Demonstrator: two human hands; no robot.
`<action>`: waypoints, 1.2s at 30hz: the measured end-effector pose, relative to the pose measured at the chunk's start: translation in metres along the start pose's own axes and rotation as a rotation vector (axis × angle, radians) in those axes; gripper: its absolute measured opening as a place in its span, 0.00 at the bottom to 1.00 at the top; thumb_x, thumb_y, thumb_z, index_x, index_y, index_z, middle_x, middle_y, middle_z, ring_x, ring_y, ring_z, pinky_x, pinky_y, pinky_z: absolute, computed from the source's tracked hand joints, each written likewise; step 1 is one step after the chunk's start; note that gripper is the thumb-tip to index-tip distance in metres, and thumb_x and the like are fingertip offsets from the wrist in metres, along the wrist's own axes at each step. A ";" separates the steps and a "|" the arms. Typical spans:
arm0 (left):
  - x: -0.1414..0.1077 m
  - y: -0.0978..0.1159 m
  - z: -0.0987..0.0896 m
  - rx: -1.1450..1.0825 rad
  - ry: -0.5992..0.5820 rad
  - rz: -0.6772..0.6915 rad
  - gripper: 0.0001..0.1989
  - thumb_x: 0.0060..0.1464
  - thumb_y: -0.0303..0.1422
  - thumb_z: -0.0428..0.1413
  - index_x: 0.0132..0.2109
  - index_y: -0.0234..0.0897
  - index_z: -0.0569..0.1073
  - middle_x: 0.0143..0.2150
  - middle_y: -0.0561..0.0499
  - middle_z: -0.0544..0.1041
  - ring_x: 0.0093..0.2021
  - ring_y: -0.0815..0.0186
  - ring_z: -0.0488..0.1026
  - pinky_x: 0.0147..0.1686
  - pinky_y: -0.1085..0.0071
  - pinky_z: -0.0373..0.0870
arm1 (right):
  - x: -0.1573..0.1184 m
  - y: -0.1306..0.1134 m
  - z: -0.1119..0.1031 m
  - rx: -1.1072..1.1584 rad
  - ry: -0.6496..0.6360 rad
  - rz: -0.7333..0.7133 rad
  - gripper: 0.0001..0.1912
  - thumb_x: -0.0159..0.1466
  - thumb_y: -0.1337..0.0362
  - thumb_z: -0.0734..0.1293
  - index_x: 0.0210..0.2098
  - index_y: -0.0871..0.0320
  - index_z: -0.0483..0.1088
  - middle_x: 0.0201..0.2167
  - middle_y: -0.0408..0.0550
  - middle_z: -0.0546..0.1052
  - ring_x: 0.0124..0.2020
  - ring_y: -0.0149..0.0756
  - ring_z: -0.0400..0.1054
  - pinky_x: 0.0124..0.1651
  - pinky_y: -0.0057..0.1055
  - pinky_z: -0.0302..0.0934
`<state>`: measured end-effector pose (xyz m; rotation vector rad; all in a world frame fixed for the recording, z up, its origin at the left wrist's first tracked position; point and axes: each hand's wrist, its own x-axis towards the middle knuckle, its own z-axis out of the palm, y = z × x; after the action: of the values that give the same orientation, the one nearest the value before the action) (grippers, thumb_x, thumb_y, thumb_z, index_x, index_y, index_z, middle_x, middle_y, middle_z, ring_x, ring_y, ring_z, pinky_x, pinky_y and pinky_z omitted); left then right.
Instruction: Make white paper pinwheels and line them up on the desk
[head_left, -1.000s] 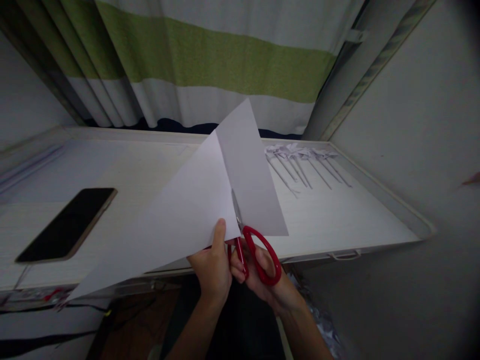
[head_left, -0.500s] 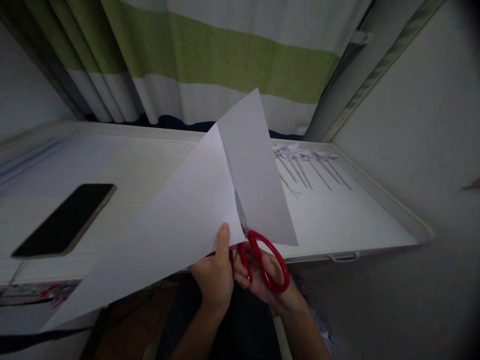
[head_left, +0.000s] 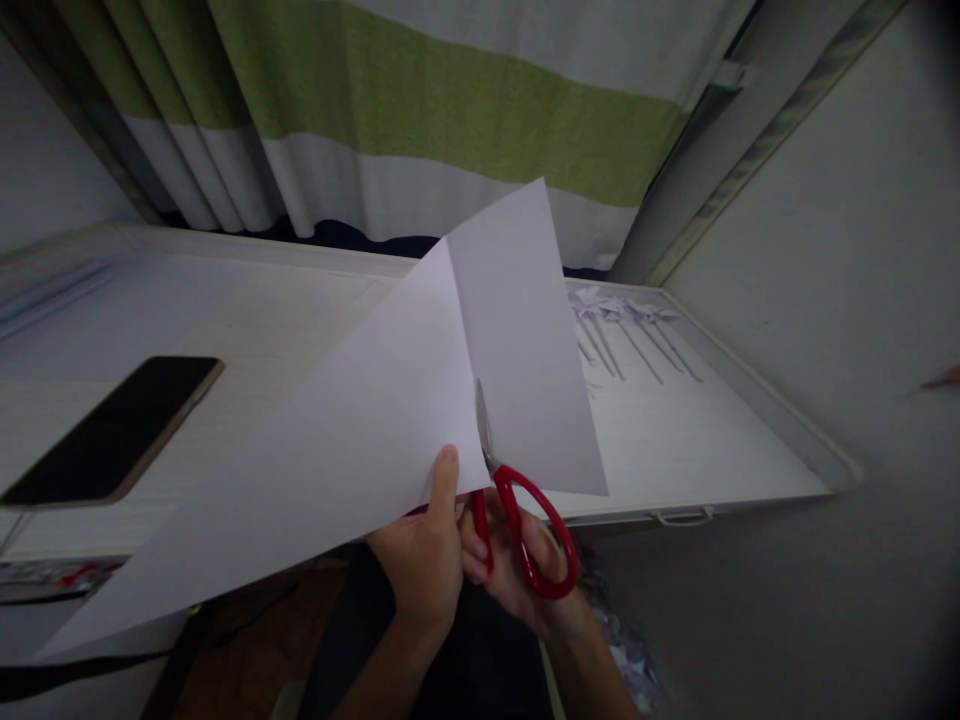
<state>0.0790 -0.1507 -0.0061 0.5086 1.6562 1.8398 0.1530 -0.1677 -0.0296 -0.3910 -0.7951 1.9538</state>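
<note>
A large sheet of white paper (head_left: 352,430), with a crease and a flap on its right, is held up over the desk edge. My left hand (head_left: 427,560) grips its lower edge, thumb on top and fingers hidden beneath. My right hand (head_left: 517,570) is closed around the red handles of a pair of scissors (head_left: 536,535). One blade lies over the paper along the crease, pointing away from me; the other blade is hidden under the sheet. The paper is parted at the blades near its lower edge.
A dark phone (head_left: 112,430) lies on the white desk (head_left: 285,310) at the left. Several folded paper pieces on thin stems (head_left: 630,335) rest at the back right. A striped curtain (head_left: 450,110) hangs behind, and a wall (head_left: 847,280) stands at the right.
The paper's top corner has shifted to the right, and its left tip has moved left and slightly up. Both hands keep their holds; the scissors stay nearly in place. The camera view has shifted slightly.
</note>
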 end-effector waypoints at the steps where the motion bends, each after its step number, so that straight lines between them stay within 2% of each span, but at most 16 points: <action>1: 0.000 0.001 0.000 0.021 0.012 0.014 0.19 0.36 0.37 0.59 0.37 0.30 0.70 0.37 0.45 0.74 0.36 0.59 0.72 0.39 0.63 0.70 | 0.000 0.000 0.000 -0.034 0.014 0.002 0.18 0.54 0.49 0.60 0.35 0.56 0.65 0.22 0.41 0.56 0.22 0.27 0.49 0.26 0.27 0.45; 6: 0.000 0.004 0.001 0.103 0.042 0.105 0.16 0.36 0.36 0.59 0.34 0.31 0.70 0.35 0.46 0.74 0.38 0.58 0.72 0.42 0.60 0.68 | -0.002 0.002 -0.003 -0.150 0.068 0.010 0.19 0.53 0.47 0.59 0.33 0.56 0.63 0.22 0.41 0.55 0.22 0.28 0.49 0.26 0.28 0.46; 11: -0.002 0.004 0.000 0.182 0.051 0.119 0.12 0.37 0.36 0.59 0.30 0.32 0.70 0.32 0.47 0.75 0.34 0.60 0.73 0.41 0.63 0.69 | -0.002 0.001 -0.004 -0.199 0.067 0.030 0.20 0.53 0.46 0.58 0.28 0.57 0.62 0.22 0.42 0.55 0.22 0.28 0.49 0.26 0.28 0.46; 17: 0.000 0.006 0.001 0.158 0.045 0.194 0.13 0.38 0.35 0.59 0.34 0.33 0.71 0.34 0.49 0.75 0.34 0.63 0.73 0.41 0.67 0.68 | -0.003 -0.002 -0.002 -0.245 0.049 0.021 0.20 0.55 0.47 0.57 0.28 0.59 0.61 0.22 0.44 0.57 0.24 0.29 0.50 0.27 0.28 0.47; 22: 0.002 0.005 -0.001 0.163 -0.001 0.173 0.12 0.39 0.35 0.59 0.32 0.33 0.71 0.33 0.49 0.75 0.33 0.63 0.73 0.41 0.67 0.69 | -0.004 -0.004 -0.004 -0.326 0.045 0.055 0.21 0.55 0.45 0.55 0.25 0.59 0.59 0.21 0.44 0.57 0.24 0.30 0.50 0.25 0.27 0.44; 26: 0.003 0.003 -0.001 0.115 -0.031 0.149 0.12 0.39 0.35 0.58 0.33 0.33 0.71 0.33 0.49 0.75 0.33 0.63 0.73 0.40 0.66 0.69 | -0.007 -0.005 -0.006 -0.366 0.061 0.043 0.20 0.56 0.47 0.55 0.27 0.59 0.59 0.23 0.44 0.56 0.25 0.29 0.50 0.25 0.28 0.44; 30: 0.004 0.003 -0.001 0.067 -0.039 0.148 0.11 0.39 0.34 0.58 0.32 0.33 0.71 0.32 0.49 0.75 0.35 0.63 0.72 0.42 0.65 0.68 | -0.007 -0.005 -0.005 -0.356 0.085 0.044 0.19 0.56 0.48 0.55 0.30 0.59 0.60 0.23 0.43 0.55 0.24 0.28 0.48 0.26 0.28 0.45; 36: 0.004 0.005 -0.001 0.107 -0.042 0.141 0.10 0.39 0.34 0.58 0.31 0.33 0.71 0.31 0.49 0.76 0.31 0.64 0.73 0.39 0.67 0.69 | -0.004 -0.005 -0.001 -0.267 0.073 0.061 0.19 0.56 0.48 0.55 0.28 0.59 0.59 0.23 0.43 0.55 0.23 0.27 0.48 0.27 0.27 0.45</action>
<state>0.0743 -0.1495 -0.0014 0.7214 1.7359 1.8337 0.1587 -0.1697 -0.0271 -0.6488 -1.0106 1.8821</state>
